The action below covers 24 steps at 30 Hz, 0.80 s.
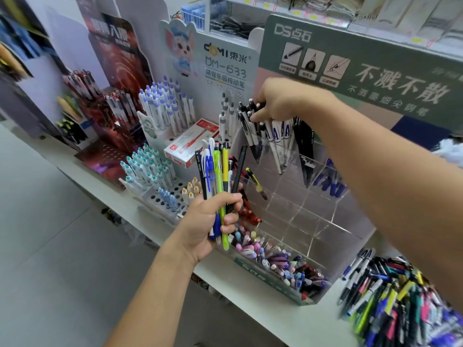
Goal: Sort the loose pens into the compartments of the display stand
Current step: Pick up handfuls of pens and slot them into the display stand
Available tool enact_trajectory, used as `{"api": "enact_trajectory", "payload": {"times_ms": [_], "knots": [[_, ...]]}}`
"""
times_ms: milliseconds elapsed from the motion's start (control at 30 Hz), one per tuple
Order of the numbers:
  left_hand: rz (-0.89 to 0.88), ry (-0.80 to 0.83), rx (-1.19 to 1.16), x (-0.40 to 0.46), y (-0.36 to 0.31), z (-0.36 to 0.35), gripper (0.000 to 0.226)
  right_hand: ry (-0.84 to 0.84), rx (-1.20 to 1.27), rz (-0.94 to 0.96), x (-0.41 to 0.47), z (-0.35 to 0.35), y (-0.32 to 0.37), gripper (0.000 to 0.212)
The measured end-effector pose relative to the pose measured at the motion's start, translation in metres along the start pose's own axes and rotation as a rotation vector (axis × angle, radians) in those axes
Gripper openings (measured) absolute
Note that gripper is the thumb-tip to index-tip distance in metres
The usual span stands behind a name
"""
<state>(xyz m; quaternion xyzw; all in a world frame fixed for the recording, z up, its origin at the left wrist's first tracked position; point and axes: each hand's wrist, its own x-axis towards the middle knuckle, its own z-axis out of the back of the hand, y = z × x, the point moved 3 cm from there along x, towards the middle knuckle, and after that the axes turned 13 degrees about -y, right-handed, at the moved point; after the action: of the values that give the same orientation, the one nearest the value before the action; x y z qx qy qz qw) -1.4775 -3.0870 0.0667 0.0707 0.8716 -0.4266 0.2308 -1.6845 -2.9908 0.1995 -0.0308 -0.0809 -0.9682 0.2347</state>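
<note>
pens fill my left hand (211, 221), fingers curled round a mixed bundle (218, 176) held upright in front of the clear acrylic display stand (305, 201). my right hand (275, 103) reaches into its top-left compartment, fingertips closed on the white-and-black pens (253, 121) standing there. loose pens (390, 296) lie heaped at the shelf's (263, 296) right end, near its front edge.

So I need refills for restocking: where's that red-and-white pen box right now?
The red-and-white pen box lies left of centre in the head view, on the white pen stand just behind the bundle of pens gripped by the left hand.
</note>
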Motion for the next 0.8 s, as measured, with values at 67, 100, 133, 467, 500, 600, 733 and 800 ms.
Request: {"api": "enact_trajectory", "payload": {"times_ms": [67,100,133,467,500,600,733,800], "knots": [[-0.011,0.016,-0.001,-0.002,-0.001,-0.002,0.024,0.014,-0.05,0.006,-0.002,-0.001,-0.003,0.033],[-0.019,0.024,0.002,-0.003,-0.002,-0.003,0.022,0.006,-0.071,0.002,-0.004,-0.001,-0.005,0.034],[-0.024,0.031,0.004,-0.003,-0.002,-0.004,0.024,-0.004,-0.091,0.0,-0.006,-0.001,-0.008,0.035],[0.209,0.384,-0.119,-0.017,0.018,-0.018,0.048,0.039,0.815,-0.18,-0.155,-0.019,0.0,0.051],[0.245,0.423,-0.125,-0.018,0.023,-0.02,0.051,0.091,0.949,-0.263,-0.166,-0.035,-0.005,0.047],[0.3,0.409,-0.067,-0.021,0.042,-0.029,0.056,0.067,1.248,-0.451,-0.189,-0.069,-0.024,0.02],[0.214,0.174,0.157,-0.023,0.076,-0.039,0.035,0.005,1.313,-0.616,-0.218,-0.089,-0.044,0.015],[0.161,0.055,0.194,-0.024,0.09,-0.044,0.035,-0.071,1.315,-0.676,-0.232,-0.094,-0.052,0.012]]}}
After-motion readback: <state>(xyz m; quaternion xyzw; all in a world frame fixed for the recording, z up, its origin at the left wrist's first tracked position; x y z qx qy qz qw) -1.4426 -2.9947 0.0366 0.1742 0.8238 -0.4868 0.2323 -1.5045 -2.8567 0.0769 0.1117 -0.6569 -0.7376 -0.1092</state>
